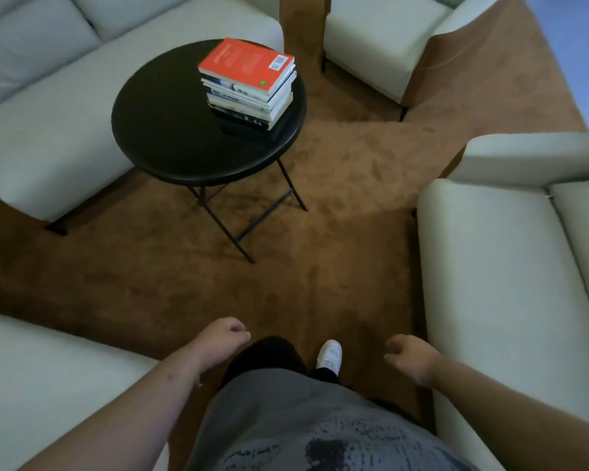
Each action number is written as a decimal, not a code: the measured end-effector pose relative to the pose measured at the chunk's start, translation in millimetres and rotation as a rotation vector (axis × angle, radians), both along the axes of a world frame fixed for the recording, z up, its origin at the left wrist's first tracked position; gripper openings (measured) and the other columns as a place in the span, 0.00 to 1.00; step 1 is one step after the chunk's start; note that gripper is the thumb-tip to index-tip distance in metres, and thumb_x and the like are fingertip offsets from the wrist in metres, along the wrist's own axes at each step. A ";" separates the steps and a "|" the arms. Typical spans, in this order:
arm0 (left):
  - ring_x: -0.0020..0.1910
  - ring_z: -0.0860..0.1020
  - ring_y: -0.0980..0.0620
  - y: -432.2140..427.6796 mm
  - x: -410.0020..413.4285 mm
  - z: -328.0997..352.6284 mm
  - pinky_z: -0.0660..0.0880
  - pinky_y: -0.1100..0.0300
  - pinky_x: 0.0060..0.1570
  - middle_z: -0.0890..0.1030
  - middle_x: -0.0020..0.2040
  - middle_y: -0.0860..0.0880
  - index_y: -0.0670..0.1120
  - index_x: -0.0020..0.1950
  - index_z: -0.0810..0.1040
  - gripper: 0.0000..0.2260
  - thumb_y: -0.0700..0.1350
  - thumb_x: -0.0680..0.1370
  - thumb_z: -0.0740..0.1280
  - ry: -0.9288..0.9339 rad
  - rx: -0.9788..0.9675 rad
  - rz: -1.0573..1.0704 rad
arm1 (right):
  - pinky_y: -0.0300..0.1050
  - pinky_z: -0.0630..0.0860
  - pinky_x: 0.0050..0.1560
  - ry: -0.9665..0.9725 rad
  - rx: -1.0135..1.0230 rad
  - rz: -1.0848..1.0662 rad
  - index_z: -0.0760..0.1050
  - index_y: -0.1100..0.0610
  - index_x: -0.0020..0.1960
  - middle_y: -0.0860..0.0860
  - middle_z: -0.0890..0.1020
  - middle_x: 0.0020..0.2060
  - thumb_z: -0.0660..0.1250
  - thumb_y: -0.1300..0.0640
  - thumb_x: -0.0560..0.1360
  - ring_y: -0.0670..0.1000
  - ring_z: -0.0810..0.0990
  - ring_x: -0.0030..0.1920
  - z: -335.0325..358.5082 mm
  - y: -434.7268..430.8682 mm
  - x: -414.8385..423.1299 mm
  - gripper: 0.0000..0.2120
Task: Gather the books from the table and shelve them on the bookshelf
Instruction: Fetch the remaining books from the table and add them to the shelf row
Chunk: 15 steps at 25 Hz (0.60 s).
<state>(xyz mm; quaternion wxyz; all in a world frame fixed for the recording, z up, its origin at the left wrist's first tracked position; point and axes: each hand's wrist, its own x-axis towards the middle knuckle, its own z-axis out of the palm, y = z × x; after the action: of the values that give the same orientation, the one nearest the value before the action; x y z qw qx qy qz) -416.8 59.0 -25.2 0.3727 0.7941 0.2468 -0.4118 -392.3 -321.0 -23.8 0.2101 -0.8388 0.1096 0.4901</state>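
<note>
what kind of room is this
Probably a lounge or reading corner: pale upholstered sofas and armchairs ring a small round black table carrying a stack of books, all standing on brown carpet. No bookshelf is in view.

A stack of books (249, 91) topped by a red paperback (244, 64) sits on the round black tabletop (160, 130), well apart from the left hand (223, 336) and right hand (408, 360), both loosely curled and empty.
</note>
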 end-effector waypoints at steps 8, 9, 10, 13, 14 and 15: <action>0.53 0.78 0.56 20.9 118.5 -16.3 0.74 0.62 0.47 0.80 0.54 0.53 0.54 0.54 0.79 0.04 0.50 0.80 0.66 0.018 -0.035 0.084 | 0.44 0.75 0.64 -0.017 -0.049 0.144 0.74 0.55 0.70 0.54 0.79 0.64 0.66 0.54 0.81 0.52 0.78 0.64 -8.4 13.4 173.0 0.18; 0.52 0.78 0.56 30.1 132.1 -19.9 0.74 0.63 0.46 0.81 0.54 0.52 0.53 0.54 0.79 0.05 0.51 0.80 0.66 0.027 -0.022 0.082 | 0.45 0.76 0.64 -0.011 -0.063 0.162 0.75 0.54 0.67 0.53 0.80 0.61 0.66 0.54 0.81 0.51 0.79 0.61 -10.1 16.8 196.0 0.15; 0.52 0.79 0.56 38.6 145.3 -22.9 0.74 0.63 0.46 0.81 0.54 0.52 0.53 0.55 0.79 0.06 0.51 0.81 0.66 0.043 -0.008 0.081 | 0.46 0.77 0.63 -0.002 -0.076 0.184 0.76 0.52 0.63 0.51 0.80 0.57 0.66 0.54 0.81 0.50 0.80 0.59 -11.3 20.1 216.8 0.12; 0.50 0.79 0.56 63.6 205.7 -30.6 0.76 0.62 0.48 0.81 0.52 0.51 0.53 0.52 0.80 0.04 0.51 0.81 0.66 0.082 0.014 0.098 | 0.48 0.80 0.60 0.029 -0.122 0.250 0.75 0.49 0.49 0.49 0.80 0.50 0.65 0.54 0.81 0.51 0.81 0.54 -8.4 34.3 299.4 0.02; 0.50 0.79 0.55 67.6 227.5 -28.1 0.76 0.62 0.48 0.81 0.52 0.50 0.52 0.50 0.80 0.04 0.50 0.81 0.66 0.074 0.016 0.113 | 0.48 0.80 0.59 0.029 -0.130 0.270 0.76 0.49 0.50 0.49 0.80 0.50 0.64 0.53 0.81 0.51 0.81 0.54 -3.7 41.2 326.7 0.03; 0.49 0.79 0.55 70.2 251.2 -23.1 0.76 0.61 0.47 0.81 0.50 0.50 0.52 0.49 0.80 0.04 0.49 0.81 0.67 0.055 0.030 0.129 | 0.47 0.79 0.59 0.013 -0.139 0.292 0.77 0.51 0.53 0.49 0.80 0.52 0.64 0.53 0.81 0.51 0.81 0.54 0.8 51.0 355.6 0.05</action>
<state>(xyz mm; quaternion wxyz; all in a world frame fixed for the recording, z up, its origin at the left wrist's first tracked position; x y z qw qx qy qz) -165.6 129.2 -48.4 0.3796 0.7703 0.3139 -0.4050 -36.7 -270.0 -23.0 0.0773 -0.8551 0.0213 0.5122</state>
